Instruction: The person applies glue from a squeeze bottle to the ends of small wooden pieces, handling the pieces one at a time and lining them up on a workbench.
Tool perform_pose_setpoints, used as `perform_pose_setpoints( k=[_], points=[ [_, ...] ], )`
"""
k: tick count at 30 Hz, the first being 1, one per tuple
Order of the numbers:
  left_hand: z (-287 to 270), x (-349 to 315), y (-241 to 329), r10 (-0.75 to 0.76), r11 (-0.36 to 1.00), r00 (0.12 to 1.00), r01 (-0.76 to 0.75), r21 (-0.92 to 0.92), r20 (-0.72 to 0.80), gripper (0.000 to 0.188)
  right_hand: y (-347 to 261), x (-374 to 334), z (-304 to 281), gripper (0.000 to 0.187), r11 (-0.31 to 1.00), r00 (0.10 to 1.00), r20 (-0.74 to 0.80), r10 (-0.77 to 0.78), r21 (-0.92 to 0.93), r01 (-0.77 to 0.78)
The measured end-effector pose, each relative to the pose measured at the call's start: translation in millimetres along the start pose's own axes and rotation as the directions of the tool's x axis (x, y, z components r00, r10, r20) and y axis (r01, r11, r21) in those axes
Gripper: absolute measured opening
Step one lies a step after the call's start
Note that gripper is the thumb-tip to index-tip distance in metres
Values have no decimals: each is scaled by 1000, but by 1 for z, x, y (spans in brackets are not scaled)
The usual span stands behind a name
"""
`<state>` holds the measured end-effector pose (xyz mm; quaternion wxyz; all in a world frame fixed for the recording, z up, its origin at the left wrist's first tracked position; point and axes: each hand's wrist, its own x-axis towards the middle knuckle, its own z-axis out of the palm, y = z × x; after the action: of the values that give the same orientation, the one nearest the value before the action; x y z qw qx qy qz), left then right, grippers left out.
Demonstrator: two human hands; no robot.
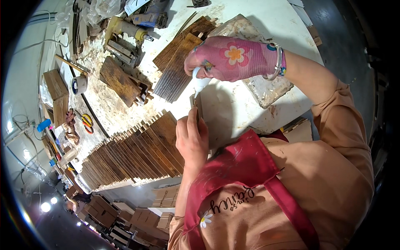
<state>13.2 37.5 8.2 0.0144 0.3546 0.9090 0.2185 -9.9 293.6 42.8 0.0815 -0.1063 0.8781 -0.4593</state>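
Across our white table (275,21), pegged brown boards (143,146) line up facing one way, probably for order. Our bare left hand (191,139) has its fingers closed on a wooden piece (199,106), seemingly steadying it beneath the white bottle (201,82); our gloved right hand (229,59) wraps its fingers snugly around that, nozzle down, likely for aim.

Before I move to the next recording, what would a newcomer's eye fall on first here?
Probably the flower-patterned, pink-gloved right hand at upper centre, gripping a white plastic nozzle bottle with its tip at a narrow brown wooden piece that the bare left hand holds below. Next, the long row of dark brown wooden boards with pale pegs, left of that bare hand on the whitish worktable.
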Motion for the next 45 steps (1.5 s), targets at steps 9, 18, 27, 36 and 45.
perform_pose_setpoints(
  k=[9, 18, 27, 36, 45],
  points=[
    [1, 1, -1, 1, 1000, 1000, -1, 10, -5, 45, 11, 1, 8, 22, 998, 999, -30, 21, 68, -19],
    [2, 3, 2, 0, 999, 1000, 0, 41, 6, 45, 41, -6, 19, 34, 816, 985, -156, 74, 577, 30],
    [4, 2, 4, 13, 990, 1000, -14, 140, 7, 47, 39, -7, 23, 22, 757, 952, -272, 143, 649, 72],
    [4, 3, 7, 10, 973, 999, -22, 228, 52, 49, 40, -9, 22, 28, 732, 934, -267, 240, 682, 7],
    [4, 3, 8, -29, 963, 992, -5, 268, 124, 56, 44, -10, 24, 30, 704, 939, -276, 205, 708, 54]
  ],
)
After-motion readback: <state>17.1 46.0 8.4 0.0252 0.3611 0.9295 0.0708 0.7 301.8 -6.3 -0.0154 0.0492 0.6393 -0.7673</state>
